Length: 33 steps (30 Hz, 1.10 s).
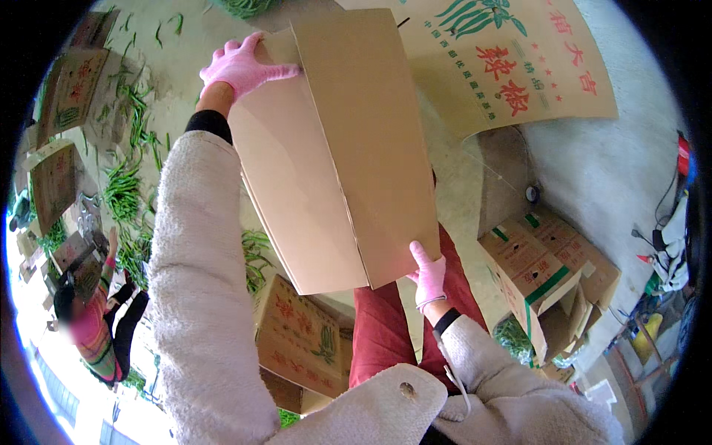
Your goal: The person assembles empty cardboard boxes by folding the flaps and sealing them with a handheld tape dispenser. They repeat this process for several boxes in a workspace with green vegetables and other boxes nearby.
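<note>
A plain brown cardboard box (371, 141) is held up in front of me, its two long flaps meeting along a seam. My left hand (241, 68), in a pink glove, grips the far left end, thumb along the top and fingers spread toward the edge. At the near right corner my right hand (429, 276), also pink-gloved, has its thumb on the cardboard; its other fingers are mostly hidden under the box. The box's underside and contents cannot be seen.
A flat printed cardboard sheet (512, 59) lies at the far right. Taped boxes (545, 267) stand to the right, and a printed box (300, 334) is by my legs. Green chili peppers (122, 189) are scattered on the floor at left, where another person (96, 326) sits.
</note>
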Motion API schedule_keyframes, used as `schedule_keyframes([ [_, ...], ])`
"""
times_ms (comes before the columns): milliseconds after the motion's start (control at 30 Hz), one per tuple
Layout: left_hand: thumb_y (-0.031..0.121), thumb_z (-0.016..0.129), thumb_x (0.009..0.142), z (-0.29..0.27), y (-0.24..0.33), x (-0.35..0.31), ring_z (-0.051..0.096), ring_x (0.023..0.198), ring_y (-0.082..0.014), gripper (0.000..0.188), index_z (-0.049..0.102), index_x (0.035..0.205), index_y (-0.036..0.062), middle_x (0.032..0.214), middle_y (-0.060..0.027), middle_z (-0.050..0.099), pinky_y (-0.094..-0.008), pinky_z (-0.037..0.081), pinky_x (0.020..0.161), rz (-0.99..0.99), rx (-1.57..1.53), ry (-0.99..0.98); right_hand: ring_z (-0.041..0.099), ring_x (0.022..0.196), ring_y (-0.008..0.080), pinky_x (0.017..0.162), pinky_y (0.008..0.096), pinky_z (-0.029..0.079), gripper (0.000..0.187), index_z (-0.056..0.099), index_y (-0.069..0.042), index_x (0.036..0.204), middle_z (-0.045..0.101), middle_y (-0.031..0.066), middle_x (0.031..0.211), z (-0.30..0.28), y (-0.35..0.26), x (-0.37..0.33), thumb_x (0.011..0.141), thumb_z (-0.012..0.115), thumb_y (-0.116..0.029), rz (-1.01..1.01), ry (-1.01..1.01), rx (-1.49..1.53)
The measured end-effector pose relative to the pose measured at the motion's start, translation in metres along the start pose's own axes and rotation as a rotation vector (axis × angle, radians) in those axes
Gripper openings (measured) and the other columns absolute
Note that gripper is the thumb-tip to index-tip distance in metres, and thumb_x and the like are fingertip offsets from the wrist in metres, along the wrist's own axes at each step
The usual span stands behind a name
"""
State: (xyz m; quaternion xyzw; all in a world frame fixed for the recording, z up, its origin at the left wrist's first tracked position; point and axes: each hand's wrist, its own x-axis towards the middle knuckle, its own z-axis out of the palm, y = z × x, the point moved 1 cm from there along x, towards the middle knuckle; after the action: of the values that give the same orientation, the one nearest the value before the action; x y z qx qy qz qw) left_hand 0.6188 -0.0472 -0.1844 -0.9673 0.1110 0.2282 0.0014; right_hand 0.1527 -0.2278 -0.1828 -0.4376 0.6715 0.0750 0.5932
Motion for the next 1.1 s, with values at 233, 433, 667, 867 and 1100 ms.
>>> schedule_keyframes([
  [233, 0.086, 0.068, 0.063, 0.031, -0.065, -0.076, 0.031, 0.144, -0.0422, 0.126, 0.032, 0.155, 0.0091, 0.152, -0.0265, 0.036, -0.0555, 0.029, 0.117, -0.376, -0.287, -0.030, 0.065, 0.100, 0.0213, 0.090, 0.0353, 0.053, 0.054, 0.056, 0.008, 0.122, 0.067, 0.0142, 0.117, -0.021, -0.138, 0.069, 0.083, 0.082, -0.018, -0.566, -0.129, -0.241],
  [433, 0.082, 0.064, 0.074, 0.152, -0.039, -0.239, 0.045, 0.132, -0.0481, 0.117, 0.032, 0.146, -0.0055, 0.140, -0.0378, 0.039, -0.0541, 0.040, 0.108, -0.637, -0.485, -0.265, 0.059, 0.124, 0.0303, 0.105, 0.0371, 0.045, 0.108, 0.033, 0.010, 0.148, 0.057, 0.0254, 0.138, -0.008, -0.301, 0.151, 0.074, 0.087, -0.047, -0.992, -0.050, -0.855],
  [667, 0.043, 0.087, 0.074, 0.183, 0.014, -0.288, 0.038, 0.139, -0.0397, 0.115, 0.018, 0.152, -0.0049, 0.152, -0.0296, 0.028, -0.0446, 0.035, 0.115, -0.578, -0.768, 0.144, 0.041, 0.141, 0.0358, 0.117, 0.0427, 0.034, 0.121, 0.023, 0.008, 0.151, 0.041, 0.0276, 0.151, 0.042, -0.322, 0.177, 0.069, 0.087, -0.054, -0.935, -0.254, -0.998],
  [867, 0.016, 0.095, 0.065, 0.195, 0.045, -0.286, 0.029, 0.143, -0.0364, 0.128, 0.008, 0.158, 0.0040, 0.159, -0.0186, 0.014, -0.0490, 0.026, 0.121, -0.728, -0.891, 0.761, 0.043, 0.140, 0.0358, 0.115, 0.0415, 0.037, 0.125, 0.023, 0.002, 0.153, 0.044, 0.0249, 0.150, 0.043, -0.324, 0.171, 0.067, 0.085, -0.063, -0.965, -0.213, -1.076],
  [1100, 0.016, 0.068, 0.094, 0.152, 0.036, -0.292, 0.041, 0.136, -0.0255, 0.083, 0.018, 0.160, 0.0061, 0.154, -0.0140, 0.038, -0.0371, 0.034, 0.114, -0.541, -1.525, 0.283, 0.043, 0.140, 0.0359, 0.115, 0.0436, 0.037, 0.125, 0.023, -0.001, 0.155, 0.037, 0.0237, 0.155, 0.034, -0.320, 0.186, 0.067, 0.081, -0.069, -1.021, -0.145, -1.086],
])
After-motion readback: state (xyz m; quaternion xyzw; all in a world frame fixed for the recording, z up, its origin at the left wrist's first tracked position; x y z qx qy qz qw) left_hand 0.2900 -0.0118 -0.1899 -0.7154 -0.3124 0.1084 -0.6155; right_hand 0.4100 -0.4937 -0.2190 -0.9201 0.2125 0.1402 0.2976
